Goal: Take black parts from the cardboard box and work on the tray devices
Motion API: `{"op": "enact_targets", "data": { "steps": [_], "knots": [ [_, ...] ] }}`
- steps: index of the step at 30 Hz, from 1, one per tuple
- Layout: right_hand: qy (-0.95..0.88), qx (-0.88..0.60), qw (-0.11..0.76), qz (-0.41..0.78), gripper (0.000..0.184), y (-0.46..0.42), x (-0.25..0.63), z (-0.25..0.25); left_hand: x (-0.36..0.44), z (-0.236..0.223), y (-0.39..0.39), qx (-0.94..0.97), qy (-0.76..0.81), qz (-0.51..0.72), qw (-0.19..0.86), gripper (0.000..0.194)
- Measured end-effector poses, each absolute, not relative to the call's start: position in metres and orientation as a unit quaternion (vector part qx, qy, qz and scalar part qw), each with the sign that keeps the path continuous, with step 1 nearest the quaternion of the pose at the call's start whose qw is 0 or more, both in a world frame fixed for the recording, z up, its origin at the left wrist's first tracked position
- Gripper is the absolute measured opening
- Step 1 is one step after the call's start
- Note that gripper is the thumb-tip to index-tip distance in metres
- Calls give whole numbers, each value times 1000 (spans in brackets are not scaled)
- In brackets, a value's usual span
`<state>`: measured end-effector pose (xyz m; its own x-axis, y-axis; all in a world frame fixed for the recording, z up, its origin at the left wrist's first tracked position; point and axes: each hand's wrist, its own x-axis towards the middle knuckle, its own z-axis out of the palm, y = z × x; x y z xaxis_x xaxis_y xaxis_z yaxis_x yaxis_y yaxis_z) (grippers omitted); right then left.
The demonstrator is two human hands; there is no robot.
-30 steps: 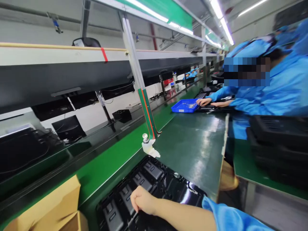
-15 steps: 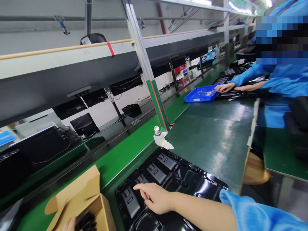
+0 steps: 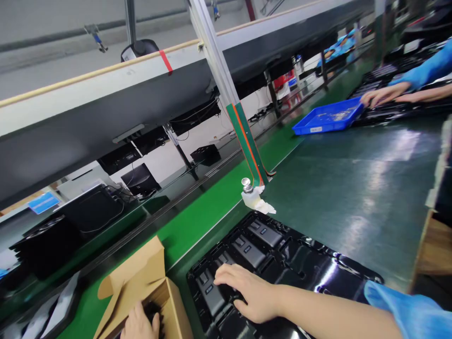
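My right hand is over a black moulded tray, its fingers bent down and its thumb apart from them. It partly covers one of several grey rectangular devices lying in the tray's pockets. A grey device is beside its fingertips, and another grey device lies beyond the hand. At the bottom, my left hand is at the opening of a cardboard box, fingers and thumb apart. Black parts show in the box beside these fingers. The lower part of the left hand is cut off by the frame edge.
A white pump bottle and crumpled white paper stand behind the tray, near a metal post. A blue tray with small pieces stands farther right, by a co-worker's hands. A long shelf runs overhead.
My view has shifted, so the scene sits farther left of the co-worker. My right hand's pointing forefinger has bent down over the devices. More of my left hand shows at the box.
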<state>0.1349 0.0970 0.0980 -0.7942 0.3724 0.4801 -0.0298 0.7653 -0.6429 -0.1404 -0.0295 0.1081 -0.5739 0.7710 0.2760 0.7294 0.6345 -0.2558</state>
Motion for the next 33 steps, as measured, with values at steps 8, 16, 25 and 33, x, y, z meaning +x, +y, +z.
{"op": "enact_targets", "data": {
  "steps": [8, 16, 25, 33],
  "knots": [
    [-895, -113, 271, 334, 46, 96, 136, 102, -118, 121, -27, -428, -886, 57, 168, 35],
    [-896, -120, 253, 344, 39, 98, 132, 91, -111, 135, -28, -399, -908, 19, 125, 28],
    [-893, -143, 259, 340, 31, 88, 133, 99, -111, 138, -28, -334, -942, 30, -27, 57],
    [-887, -136, 267, 350, 28, 89, 130, 97, -119, 148, -26, -328, -943, -12, -45, 53]
  ]
}}
